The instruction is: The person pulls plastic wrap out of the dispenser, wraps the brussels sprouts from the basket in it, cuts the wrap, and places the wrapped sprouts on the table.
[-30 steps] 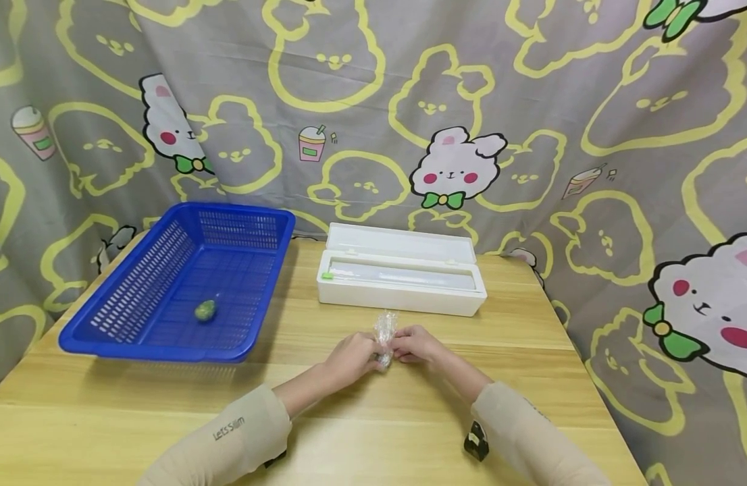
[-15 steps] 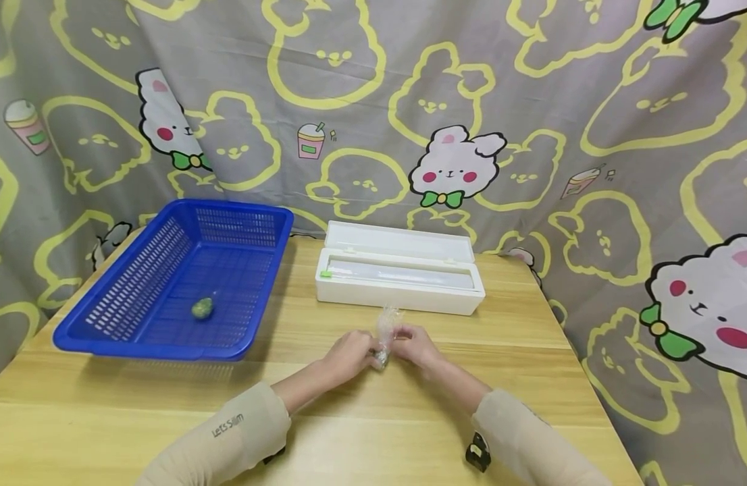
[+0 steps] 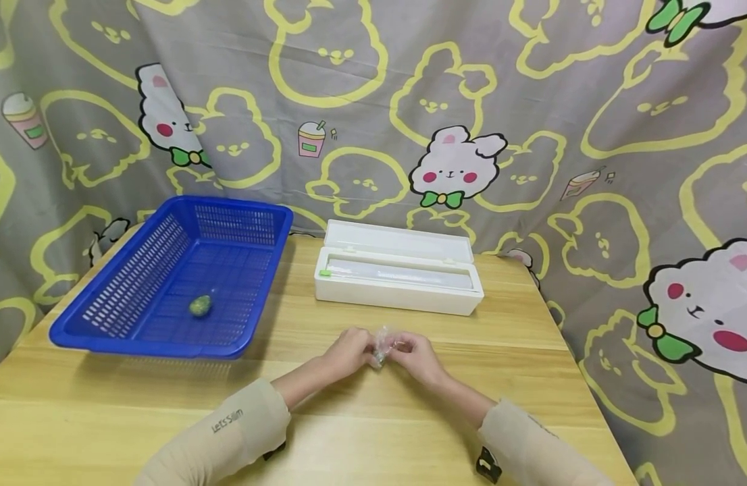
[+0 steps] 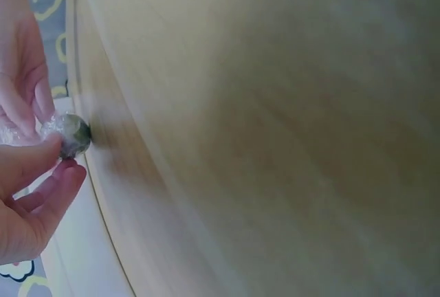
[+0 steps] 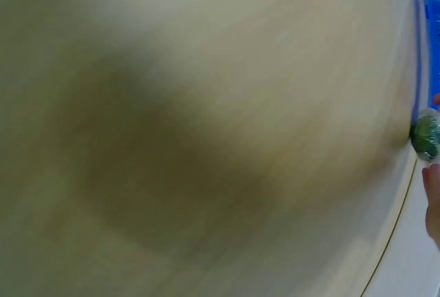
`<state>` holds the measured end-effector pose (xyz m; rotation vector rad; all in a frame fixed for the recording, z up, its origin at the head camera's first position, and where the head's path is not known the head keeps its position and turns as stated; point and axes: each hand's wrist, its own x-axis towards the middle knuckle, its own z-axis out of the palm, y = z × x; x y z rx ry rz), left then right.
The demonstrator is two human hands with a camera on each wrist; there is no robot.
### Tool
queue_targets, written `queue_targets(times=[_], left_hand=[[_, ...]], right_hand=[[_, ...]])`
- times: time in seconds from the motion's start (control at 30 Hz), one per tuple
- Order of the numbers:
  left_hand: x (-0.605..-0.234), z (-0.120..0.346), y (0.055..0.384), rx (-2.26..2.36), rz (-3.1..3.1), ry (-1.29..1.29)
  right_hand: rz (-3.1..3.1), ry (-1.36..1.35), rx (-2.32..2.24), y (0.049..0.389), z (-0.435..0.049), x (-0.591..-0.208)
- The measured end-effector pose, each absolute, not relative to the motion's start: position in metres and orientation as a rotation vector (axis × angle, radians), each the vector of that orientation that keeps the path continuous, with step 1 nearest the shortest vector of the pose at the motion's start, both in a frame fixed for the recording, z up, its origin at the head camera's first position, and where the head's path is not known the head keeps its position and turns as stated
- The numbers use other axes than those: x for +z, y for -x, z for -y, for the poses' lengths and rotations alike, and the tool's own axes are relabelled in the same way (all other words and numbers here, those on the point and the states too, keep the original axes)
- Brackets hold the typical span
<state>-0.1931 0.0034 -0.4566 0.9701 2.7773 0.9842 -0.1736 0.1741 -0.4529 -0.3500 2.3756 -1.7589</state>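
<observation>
A small green round item (image 4: 74,136) wrapped in clear cling film sits between both hands, over the middle of the table. My left hand (image 3: 351,352) pinches it between thumb and fingertips, plain in the left wrist view. Bunched film (image 3: 383,333) rises from the item, and my right hand (image 3: 419,358) pinches this film with curled fingers. At the right wrist view's edge, the wrapped item (image 5: 427,137) shows beside some fingertips. The fingers partly hide the item in the head view.
To the left stands a blue plastic basket (image 3: 161,349) with one green wrapped item (image 3: 200,306) inside. Behind the hands is a long white cling film box (image 3: 398,301), its lid raised and a green slider at its left. A patterned curtain (image 3: 361,121) hangs behind the table (image 3: 373,432).
The upright tail of film has been folded down and is shorter now. My right hand has shifted slightly right and nearer, while my left hand keeps its hold on the item.
</observation>
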Motion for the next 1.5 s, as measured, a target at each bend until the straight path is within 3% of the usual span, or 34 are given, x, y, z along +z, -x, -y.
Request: queue_targets(times=[0.27, 0.63, 1.0, 1.3, 1.5], left_hand=[[-0.455, -0.002, 0.197, 1.058, -2.731, -0.842], [-0.455, 0.001, 0.198, 1.093, -2.709, -0.887], [-0.454, 0.013, 0.202, 0.907, -2.66, -1.231], [-0.446, 0.018, 0.203, 1.058, -2.432, -0.911], [-0.448, 0.017, 0.201, 1.055, -2.49, -0.952]], right_hand=[[-2.519, 0.905, -1.493, 0.176, -0.177, -0.476], [-2.64, 0.997, -1.451, 0.179, -0.18, -0.483], [-2.818, 1.213, -1.255, 0.181, -0.184, -0.486], [-2.976, 1.38, -0.936, 0.174, -0.195, -0.485], [-2.898, 1.353, -0.965, 0.171, -0.196, -0.484]])
